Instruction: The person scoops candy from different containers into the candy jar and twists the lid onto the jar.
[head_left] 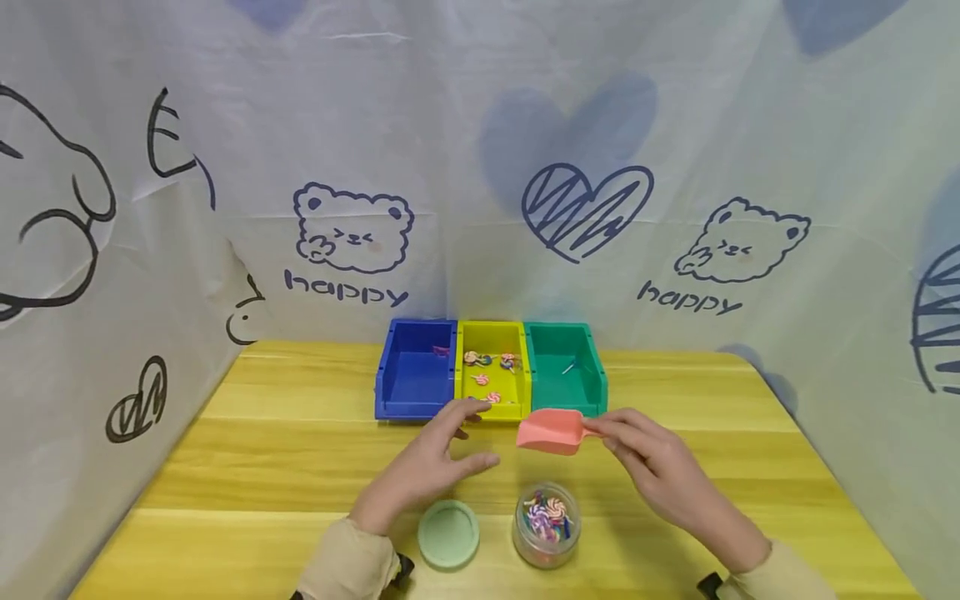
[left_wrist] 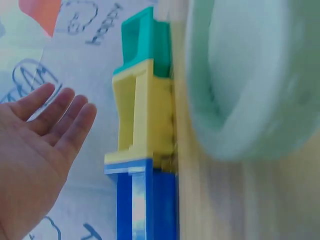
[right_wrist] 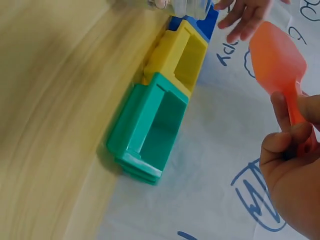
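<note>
A coral-pink scoop (head_left: 553,432) is in my right hand (head_left: 654,457), its handle pinched between thumb and fingers. The scoop hangs above the table, between the bins and a clear jar (head_left: 547,527) filled with small lollipop-like pieces. My left hand (head_left: 426,467) holds nothing; its fingers spread loosely in front of the yellow bin (head_left: 491,379). In that bin lie several swirl lollipop pieces (head_left: 481,380). Also in the left wrist view, the left hand (left_wrist: 42,150) has its fingers extended. The right wrist view shows the scoop (right_wrist: 278,59) gripped by its handle.
A blue bin (head_left: 417,375) with a small pink-purple piece stands left of the yellow one. To the right, a green bin (head_left: 566,367) holds a thin light piece. A pale green lid (head_left: 448,534) lies left of the jar. Printed cloth (head_left: 465,167) hangs behind the table.
</note>
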